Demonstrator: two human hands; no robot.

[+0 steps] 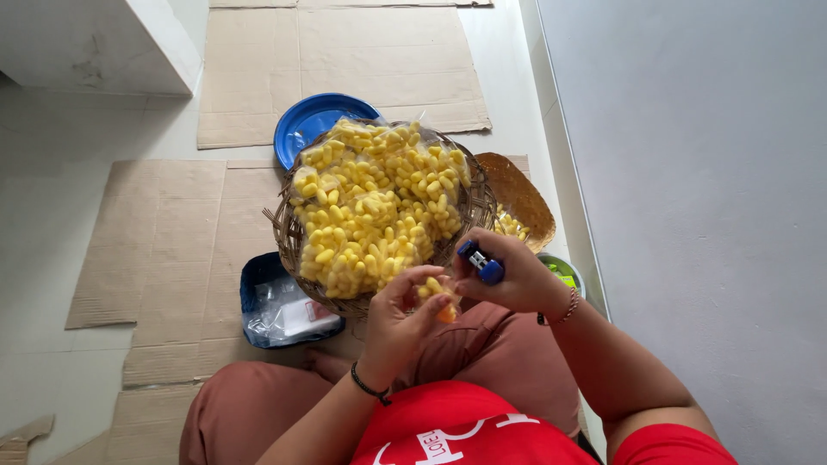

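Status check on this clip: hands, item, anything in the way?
Left hand pinching small clear packet of yellow pieces. Right hand gripping blue stapler beside it. Woven basket of filled packets ahead; nothing blocking.

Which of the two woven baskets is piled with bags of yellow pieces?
The big round basket in the middle; the smaller basket behind it to the right looks nearly empty.

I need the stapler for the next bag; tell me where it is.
In the head view, the blue stapler is in the right hand, right of centre, just below the rim of the woven basket.
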